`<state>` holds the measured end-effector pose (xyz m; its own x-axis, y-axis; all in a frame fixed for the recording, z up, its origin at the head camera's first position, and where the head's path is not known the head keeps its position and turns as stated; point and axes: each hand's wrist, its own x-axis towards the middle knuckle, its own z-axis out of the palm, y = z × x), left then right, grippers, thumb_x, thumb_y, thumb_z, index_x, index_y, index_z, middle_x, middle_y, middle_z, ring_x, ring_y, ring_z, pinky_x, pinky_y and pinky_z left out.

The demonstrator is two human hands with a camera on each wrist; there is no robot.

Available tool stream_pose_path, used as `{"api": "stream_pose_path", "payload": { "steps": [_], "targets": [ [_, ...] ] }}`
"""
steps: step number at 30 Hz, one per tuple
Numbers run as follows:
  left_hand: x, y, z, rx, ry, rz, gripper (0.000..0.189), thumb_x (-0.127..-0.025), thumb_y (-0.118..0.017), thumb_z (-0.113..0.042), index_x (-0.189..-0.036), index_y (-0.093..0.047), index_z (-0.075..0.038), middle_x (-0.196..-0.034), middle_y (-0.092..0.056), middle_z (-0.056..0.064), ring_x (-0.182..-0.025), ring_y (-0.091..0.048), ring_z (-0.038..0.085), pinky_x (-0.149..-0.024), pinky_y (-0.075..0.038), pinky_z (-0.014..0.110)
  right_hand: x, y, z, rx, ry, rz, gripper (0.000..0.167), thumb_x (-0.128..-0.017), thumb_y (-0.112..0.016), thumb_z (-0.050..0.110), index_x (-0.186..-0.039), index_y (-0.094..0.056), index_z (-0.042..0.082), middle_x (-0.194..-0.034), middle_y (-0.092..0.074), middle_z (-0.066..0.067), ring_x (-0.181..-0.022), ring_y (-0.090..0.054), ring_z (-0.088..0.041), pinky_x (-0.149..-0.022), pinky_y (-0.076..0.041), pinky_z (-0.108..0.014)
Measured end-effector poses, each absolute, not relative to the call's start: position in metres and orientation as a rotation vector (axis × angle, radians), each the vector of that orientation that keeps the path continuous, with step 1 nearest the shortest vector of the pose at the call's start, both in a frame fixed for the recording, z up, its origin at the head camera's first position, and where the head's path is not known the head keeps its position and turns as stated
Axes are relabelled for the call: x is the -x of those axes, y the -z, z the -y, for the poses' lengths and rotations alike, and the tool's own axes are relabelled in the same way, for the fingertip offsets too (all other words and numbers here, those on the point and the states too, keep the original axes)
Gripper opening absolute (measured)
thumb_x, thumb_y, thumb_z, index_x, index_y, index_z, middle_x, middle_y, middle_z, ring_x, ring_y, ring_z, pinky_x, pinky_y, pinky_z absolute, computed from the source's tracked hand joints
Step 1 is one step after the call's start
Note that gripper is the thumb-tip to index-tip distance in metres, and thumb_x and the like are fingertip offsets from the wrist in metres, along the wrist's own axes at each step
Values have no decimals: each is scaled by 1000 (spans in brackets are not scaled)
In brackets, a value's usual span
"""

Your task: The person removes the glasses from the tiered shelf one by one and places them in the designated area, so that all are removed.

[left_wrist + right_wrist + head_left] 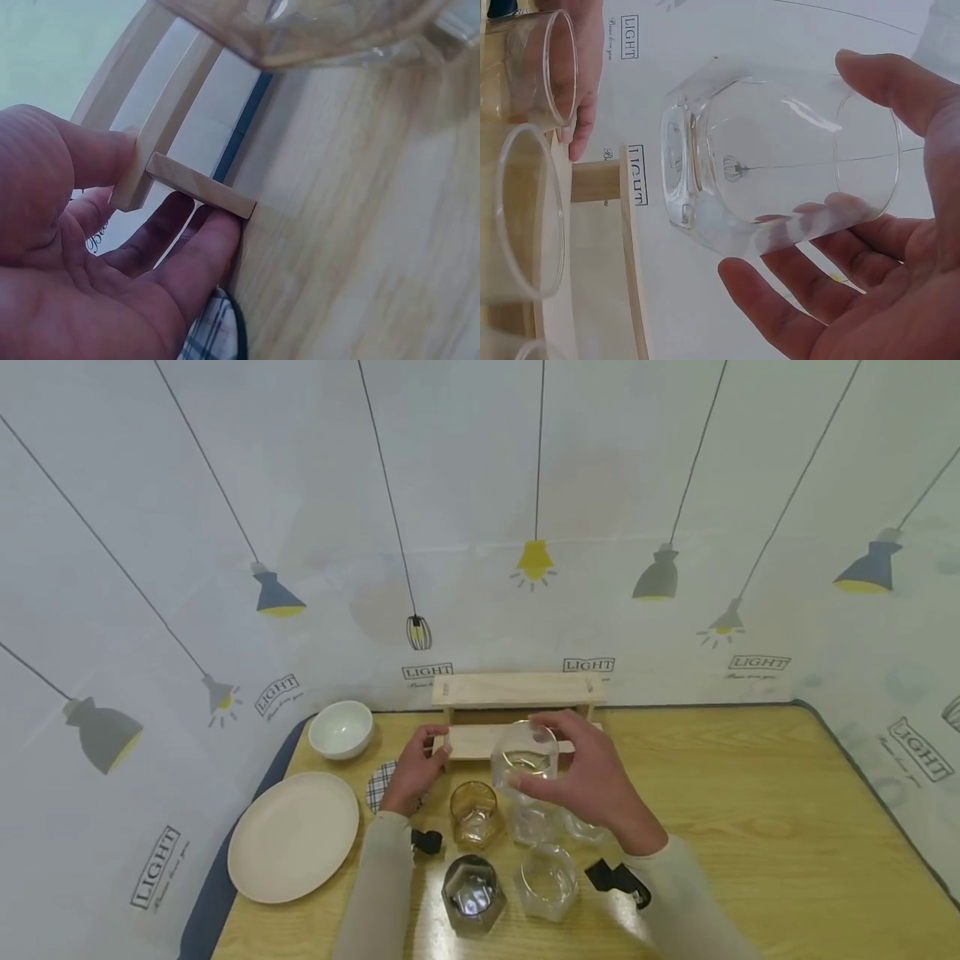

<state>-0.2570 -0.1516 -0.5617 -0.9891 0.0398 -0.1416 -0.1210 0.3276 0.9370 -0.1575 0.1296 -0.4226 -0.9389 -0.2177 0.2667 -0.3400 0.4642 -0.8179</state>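
Observation:
My right hand holds a clear glass between thumb and fingers, raised in front of a two-tier wooden shelf. In the right wrist view the same glass shows a thick faceted base and nothing inside. My left hand grips the left end of the lower tier. Seen from the left wrist, the thumb lies on the wooden board and the fingers reach beneath it, by the short leg. Below the hands stand an amber glass, a smoky grey glass and several clear glasses.
Left of the hands lie a large cream plate and a white bowl. A plaid round piece sits partly under the left wrist. Behind the shelf rises a wall covering printed with lamps. The wooden tabletop stretches to the right.

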Motion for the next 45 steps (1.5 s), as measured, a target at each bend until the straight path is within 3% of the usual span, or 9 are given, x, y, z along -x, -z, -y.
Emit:
{"api": "stream_pose_path", "payload": {
  "steps": [7, 16, 22, 31, 38, 45],
  "targets": [
    [257, 565, 153, 93, -1723, -2437, 34, -108, -62, -26, -142, -58, -24, -144, -58, 13, -120, -60, 29, -86, -55, 35, 127, 431, -158, -497, -1406, 2519, 71, -74, -98, 31, -136, -65, 19, -126, -68, 3, -116, -65, -19, -89, -64, -40],
    [252, 557, 156, 75, -1716, -2444, 36, -109, -61, -26, -144, -56, -24, -144, -56, 15, -108, -61, 26, -82, -55, 35, 93, 444, -187, -462, -1272, 2504, 72, -70, -101, 28, -134, -67, 23, -121, -69, 9, -113, -63, -5, -81, -62, -31],
    [253, 557, 158, 77, -1706, -2455, 36, -109, -60, -26, -144, -56, -22, -145, -57, 15, -113, -61, 27, -85, -57, 36, 74, 455, -200, -455, -1218, 2505, 74, -68, -102, 26, -133, -68, 23, -120, -71, 6, -112, -62, -1, -79, -61, -29],
    [252, 559, 160, 106, -1702, -2456, 35, -109, -61, -27, -143, -56, -24, -147, -55, 14, -119, -60, 29, -87, -56, 36, 53, 479, -212, -273, -1208, 2638, 70, -72, -100, 36, -132, -67, 22, -123, -69, 8, -112, -60, 1, -80, -61, -30],
    [250, 560, 161, 91, -1721, -2459, 35, -109, -60, -26, -143, -56, -22, -143, -57, 13, -115, -60, 27, -85, -55, 35, 46, 503, -214, -182, -1281, 2733, 72, -74, -98, 43, -133, -65, 19, -128, -67, 4, -114, -63, -11, -81, -62, -32],
    [248, 562, 161, 99, -1726, -2469, 34, -110, -59, -26, -143, -57, -22, -138, -60, 11, -106, -59, 24, -83, -54, 34, 50, 528, -213, -137, -1367, 2762, 76, -70, -101, 39, -130, -63, 13, -126, -67, -2, -115, -64, -27, -84, -64, -38]
  ]
}}
